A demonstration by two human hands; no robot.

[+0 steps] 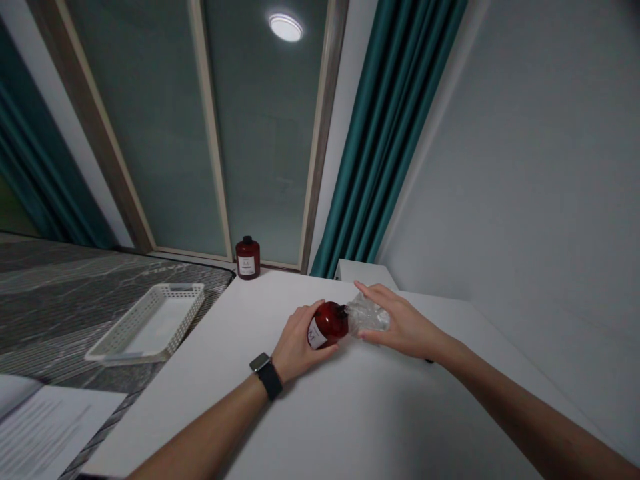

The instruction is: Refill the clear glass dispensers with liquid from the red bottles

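A dark red bottle (330,323) with a white label lies on its side on the white table (350,413). My left hand (299,347), a black watch on its wrist, is wrapped round the bottle's body. At the bottle's neck sits a crumpled clear plastic wrap (369,315), and my right hand (403,323) is closed over it. A second dark red bottle (247,257) with a black cap stands upright at the table's far edge by the window.
A white plastic basket (150,323) lies on the grey patterned surface to the left. Printed papers (45,427) lie at the lower left. Teal curtains (390,133) hang behind the table, and a white wall runs along the right.
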